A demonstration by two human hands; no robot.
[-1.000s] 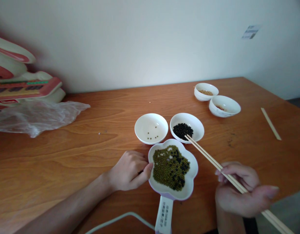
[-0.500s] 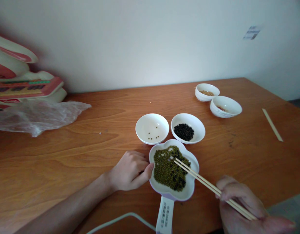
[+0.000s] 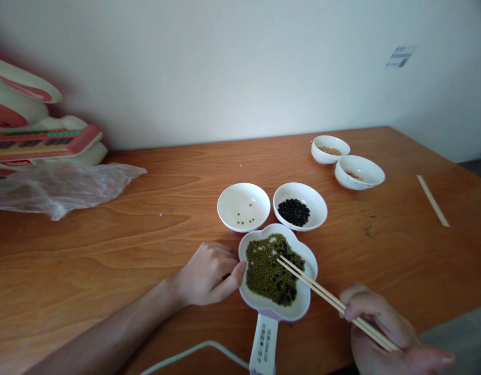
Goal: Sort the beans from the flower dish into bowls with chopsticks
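A white flower-shaped dish [image 3: 305, 302] with a labelled handle holds green mung beans [image 3: 264, 273] mixed with black beans [image 3: 285, 297]. My left hand [image 3: 211, 273] grips the dish's left rim, thumb on the edge and the other fingers curled. In my right hand [image 3: 381, 325] is a pair of wooden chopsticks [image 3: 322, 291], their tips slightly apart over the beans near the dish's middle. No bean can be made out between the tips. Just beyond the dish stand a white bowl [image 3: 243, 200] with several green beans and another white bowl [image 3: 316, 205] with a heap of black beans [image 3: 293, 212].
Farther right are a bowl [image 3: 330, 143] of yellowish grains and a bowl [image 3: 361, 177] with some reddish bits. One strip of wood [image 3: 433, 201] lies at the right. A plastic bag [image 3: 68, 185] and a toy keyboard [image 3: 45, 140] occupy the left. A pale cable [image 3: 193, 349] runs in front.
My right hand and the chopsticks have shifted slightly left, with the tips a little lower over the beans. The left hand keeps its place on the dish. The view has turned a little.
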